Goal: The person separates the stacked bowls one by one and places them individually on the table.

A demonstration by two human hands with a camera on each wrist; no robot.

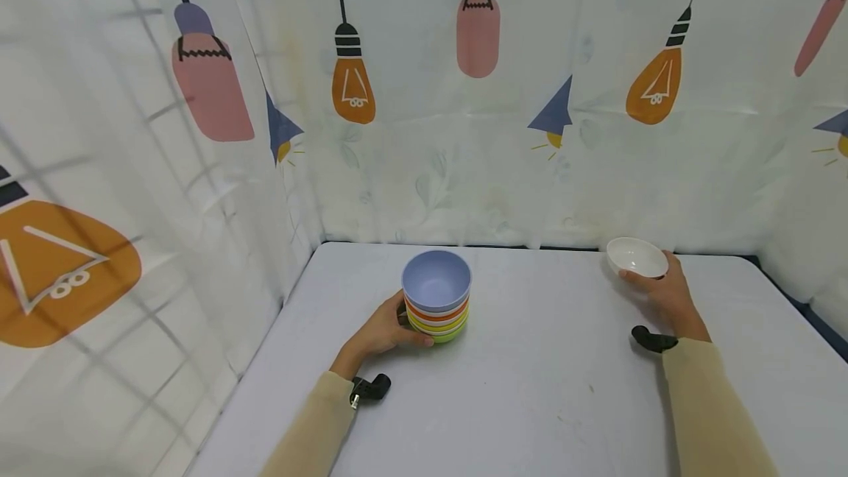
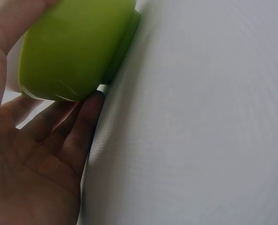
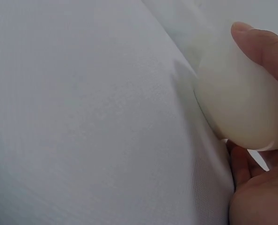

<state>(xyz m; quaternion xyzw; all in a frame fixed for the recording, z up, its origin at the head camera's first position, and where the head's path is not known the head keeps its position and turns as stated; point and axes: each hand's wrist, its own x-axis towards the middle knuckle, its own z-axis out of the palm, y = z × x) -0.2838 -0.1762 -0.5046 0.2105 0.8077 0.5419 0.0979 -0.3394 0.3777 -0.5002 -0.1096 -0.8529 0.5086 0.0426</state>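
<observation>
On the left half of the table stands a stack of nested bowls [image 1: 437, 282], light blue on top, with white, orange and yellow rims below and a green one at the bottom. My left hand [image 1: 384, 331] holds the stack low on its left side. In the left wrist view its thumb and fingers curve around the green bowl [image 2: 78, 47]. Near the table's back edge, at right, my right hand [image 1: 673, 299] grips a white bowl [image 1: 636, 256] from its right side. The right wrist view shows the thumb [image 3: 263, 47] on the upper side of that bowl, fingers beneath.
The white table [image 1: 530, 389] stretches between the two hands. Behind it and at the left hangs a pale curtain [image 1: 424, 168] printed with lamps and bulbs. A dark wrist-worn device sits on each wrist, the left one [image 1: 372, 387] near the table surface.
</observation>
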